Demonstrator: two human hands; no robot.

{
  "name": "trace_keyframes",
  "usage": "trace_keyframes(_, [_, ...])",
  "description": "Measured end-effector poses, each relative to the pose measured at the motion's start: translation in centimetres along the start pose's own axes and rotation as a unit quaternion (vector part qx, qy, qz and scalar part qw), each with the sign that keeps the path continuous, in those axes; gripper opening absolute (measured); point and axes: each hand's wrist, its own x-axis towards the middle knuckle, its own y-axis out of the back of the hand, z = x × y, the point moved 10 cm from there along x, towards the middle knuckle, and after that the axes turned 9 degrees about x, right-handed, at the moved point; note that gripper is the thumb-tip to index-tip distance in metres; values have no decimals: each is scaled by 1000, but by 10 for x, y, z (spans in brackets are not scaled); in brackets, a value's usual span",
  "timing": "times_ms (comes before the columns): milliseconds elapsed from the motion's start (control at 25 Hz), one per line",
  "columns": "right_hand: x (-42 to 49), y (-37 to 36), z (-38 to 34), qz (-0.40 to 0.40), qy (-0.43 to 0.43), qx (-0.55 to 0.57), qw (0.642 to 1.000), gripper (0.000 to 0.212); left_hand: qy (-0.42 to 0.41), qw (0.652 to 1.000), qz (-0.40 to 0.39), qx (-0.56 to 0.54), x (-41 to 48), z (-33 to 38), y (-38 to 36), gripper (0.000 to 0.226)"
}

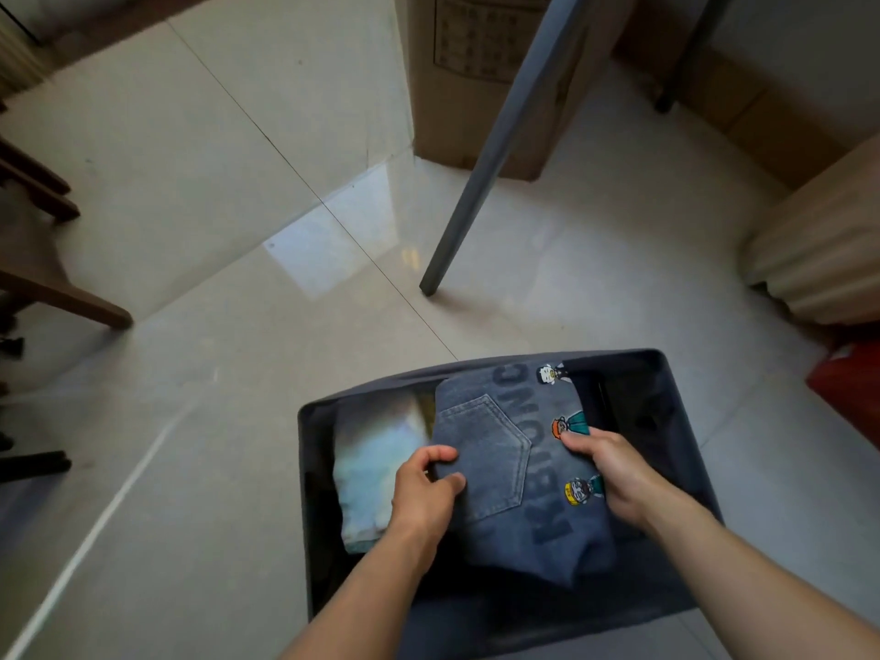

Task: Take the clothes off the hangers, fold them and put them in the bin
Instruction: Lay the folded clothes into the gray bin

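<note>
I've got both hands on the folded blue denim garment with cartoon patches (514, 469), over the dark grey fabric bin (685, 421); left hand (424, 488) pinches its left edge, right hand (614, 473) fingers clamp the right edge; a pale folded cloth (376, 473) lies beside it; denim looks soft, fairly heavy; I'd grip the side folds so it stays folded.

- A room in a home, partly used for storage.
- Glossy tiled floor (200, 150).
- Cardboard boxes (481, 78) along the wall.
- Wooden chair legs (62, 297) at left.
- Grey fabric bin (685, 421) of folded clothes.
</note>
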Motion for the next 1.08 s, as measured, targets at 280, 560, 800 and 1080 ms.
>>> trace_keyframes(280, [49, -5, 23, 23, -1, -65, 998, 14, 6, 997, 4, 81, 39, -21, -16, 29])
trace_keyframes(560, [56, 2, 13, 171, 86, -292, 937, 32, 23, 984, -27, 176, 50, -14, -38, 67])
trace_keyframes(800, [3, -6, -9, 189, 114, -413, 884, 62, 47, 992, -30, 109, 22, 3, -27, 58])
trace_keyframes(1080, [-103, -30, -42, 146, 125, -365, 911, 47, 73, 996, -58, -2, -72, 41, 4, 27])
